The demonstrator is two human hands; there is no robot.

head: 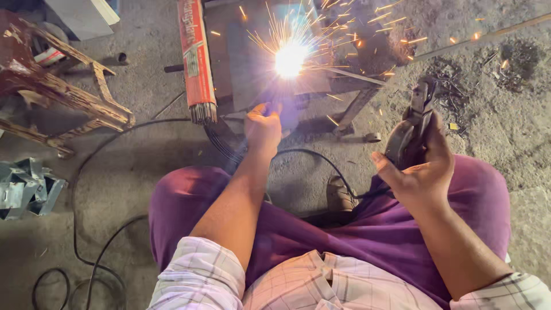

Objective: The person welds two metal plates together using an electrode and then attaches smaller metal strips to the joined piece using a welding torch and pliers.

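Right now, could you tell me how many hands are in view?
2. The left hand is stretched forward, gripping a tool just below the bright sparks. The right hand holds a dark hand shield over the right knee. No others show.

The left hand (263,127) is closed around a welding holder, mostly hidden behind the knuckles, just below a white arc flash (290,59) that throws orange sparks (356,34) across a dark metal frame (252,63) on the concrete floor (143,161). The right hand (422,172) grips a dark angle grinder (410,129), raised above the right knee (its disc cannot be made out). A black cable (313,158) runs from the left hand across the purple trousers (379,229) toward the grinder. A red packet of welding rods (196,60) leans upright just left of the frame. Farther left stands a wooden stool (63,92), with folded metal brackets (26,186) near it.
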